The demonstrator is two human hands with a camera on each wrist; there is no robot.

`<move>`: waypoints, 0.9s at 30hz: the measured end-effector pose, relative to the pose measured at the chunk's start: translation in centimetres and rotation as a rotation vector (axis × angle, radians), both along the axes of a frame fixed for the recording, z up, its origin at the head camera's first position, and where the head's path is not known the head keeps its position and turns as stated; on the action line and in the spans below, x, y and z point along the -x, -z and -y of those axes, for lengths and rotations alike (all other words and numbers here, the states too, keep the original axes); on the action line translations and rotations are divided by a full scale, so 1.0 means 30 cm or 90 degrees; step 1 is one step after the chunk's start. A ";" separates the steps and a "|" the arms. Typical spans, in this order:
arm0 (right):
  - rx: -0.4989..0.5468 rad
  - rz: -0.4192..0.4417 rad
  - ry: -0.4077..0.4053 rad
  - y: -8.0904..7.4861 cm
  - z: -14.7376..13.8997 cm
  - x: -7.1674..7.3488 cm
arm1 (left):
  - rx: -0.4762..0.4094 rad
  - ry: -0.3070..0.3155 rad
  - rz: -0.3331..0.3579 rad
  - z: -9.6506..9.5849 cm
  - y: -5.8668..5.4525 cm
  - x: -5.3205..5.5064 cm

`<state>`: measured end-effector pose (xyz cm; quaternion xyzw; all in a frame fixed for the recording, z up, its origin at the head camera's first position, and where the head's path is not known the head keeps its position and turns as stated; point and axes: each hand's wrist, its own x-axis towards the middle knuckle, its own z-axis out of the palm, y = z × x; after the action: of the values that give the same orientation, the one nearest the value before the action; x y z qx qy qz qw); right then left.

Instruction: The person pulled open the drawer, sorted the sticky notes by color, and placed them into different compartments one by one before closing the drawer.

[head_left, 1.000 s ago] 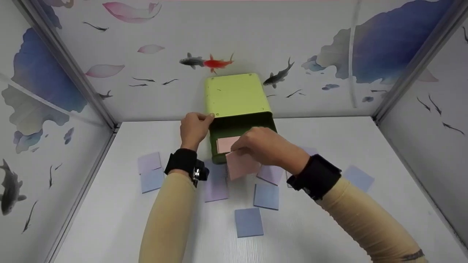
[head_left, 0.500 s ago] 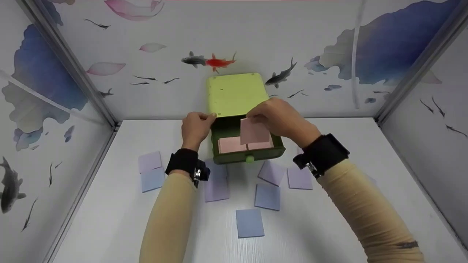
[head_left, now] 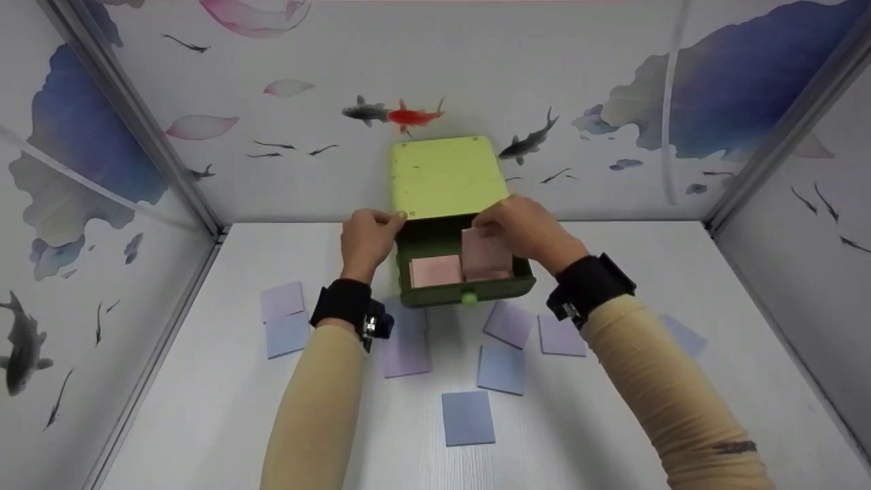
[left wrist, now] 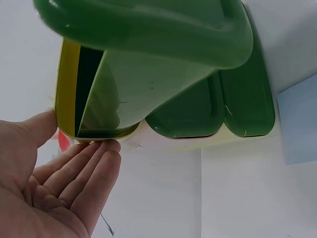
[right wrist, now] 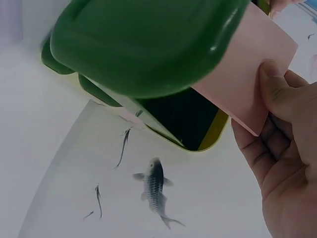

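Observation:
A drawer cabinet (head_left: 446,177) with a yellow-green top stands against the back wall, its green top drawer (head_left: 435,297) pulled out. My left hand (head_left: 367,239) holds the cabinet's near left top corner between thumb and fingers; the left wrist view shows its fingertips on the edge. My right hand (head_left: 527,228) pinches a pink sticky-note pad (head_left: 486,250) between thumb and fingers. That pad stands upright over the drawer's right half, its lower edge inside the drawer. Another pink pad (head_left: 435,271) lies in the left half. More pink shows under the held pad, mostly hidden.
On the white table (head_left: 585,422) lie several blue and purple pads, among them a blue pad (head_left: 468,418), another blue pad (head_left: 501,368) and a purple pad (head_left: 562,335). A purple pad (head_left: 282,301) lies at the left. Printed walls (head_left: 272,184) enclose the table.
My right hand has carried the pink pad from in front of the drawer up over its front edge, then down into the right half. My left hand has stayed at the cabinet corner.

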<state>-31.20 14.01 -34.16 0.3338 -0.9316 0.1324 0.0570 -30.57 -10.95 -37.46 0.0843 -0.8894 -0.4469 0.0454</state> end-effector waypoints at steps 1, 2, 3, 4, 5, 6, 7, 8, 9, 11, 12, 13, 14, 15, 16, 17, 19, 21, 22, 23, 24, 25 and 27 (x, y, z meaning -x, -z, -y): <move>-0.005 0.005 -0.001 0.006 0.000 0.002 | 0.000 0.000 0.000 0.000 0.000 0.000; -0.010 0.012 0.000 0.012 0.000 0.004 | 0.001 0.000 -0.001 0.000 0.001 0.000; -0.015 0.022 0.005 0.018 0.001 0.005 | 0.001 -0.001 -0.002 0.000 0.001 0.000; -0.021 0.032 0.012 0.023 0.001 0.006 | 0.001 0.000 -0.003 0.001 0.002 0.000; -0.026 0.041 0.021 0.027 0.002 0.007 | 0.003 0.001 -0.005 0.001 0.001 -0.001; -0.030 0.051 0.031 0.031 0.002 0.006 | 0.005 0.002 -0.006 0.001 0.001 -0.001; -0.033 0.060 0.040 0.034 0.002 0.007 | 0.007 0.003 -0.008 0.002 0.002 0.000; -0.034 0.068 0.046 0.037 0.003 0.007 | 0.008 0.004 -0.010 0.002 0.002 0.001; -0.035 0.072 0.050 0.039 0.003 0.008 | 0.007 0.004 -0.010 0.002 0.002 0.001; -0.030 0.073 0.051 0.045 0.003 0.012 | 0.006 0.004 -0.013 0.003 0.002 0.001; -0.027 0.072 0.048 0.048 0.003 0.014 | 0.003 0.003 -0.014 0.003 0.002 0.001; -0.024 0.070 0.045 0.052 0.002 0.015 | 0.001 0.004 -0.015 0.002 0.003 0.000; -0.021 0.069 0.044 0.057 0.002 0.016 | -0.001 0.004 -0.015 0.002 0.004 -0.001; -0.020 0.068 0.041 0.061 0.003 0.017 | -0.004 0.004 -0.015 0.001 0.004 -0.002; -0.019 0.066 0.040 0.066 0.004 0.018 | -0.005 0.004 -0.015 0.001 0.005 -0.002; -0.020 0.066 0.039 0.071 0.005 0.018 | -0.006 0.004 -0.013 0.001 0.005 -0.002; -0.024 0.064 0.039 0.079 0.009 0.018 | -0.006 0.003 -0.009 0.001 0.006 -0.002; -0.028 0.061 0.037 0.086 0.013 0.017 | -0.004 0.001 -0.007 0.001 0.006 -0.001; -0.030 0.059 0.038 0.089 0.015 0.018 | -0.003 0.001 -0.007 0.001 0.006 0.000; -0.032 0.058 0.038 0.091 0.017 0.018 | -0.003 0.000 -0.006 0.001 0.005 0.000; -0.032 0.057 0.039 0.094 0.019 0.019 | -0.003 0.000 -0.007 0.001 0.004 0.001; -0.032 0.056 0.040 0.098 0.020 0.019 | -0.003 -0.001 -0.008 0.001 0.004 0.002; -0.034 0.058 0.044 0.105 0.023 0.021 | -0.005 0.000 -0.007 0.000 0.002 0.001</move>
<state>-31.83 13.33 -37.32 0.2963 -0.9474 0.1207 0.0106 -30.61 -10.95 -37.52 0.0824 -0.8874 -0.4508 0.0500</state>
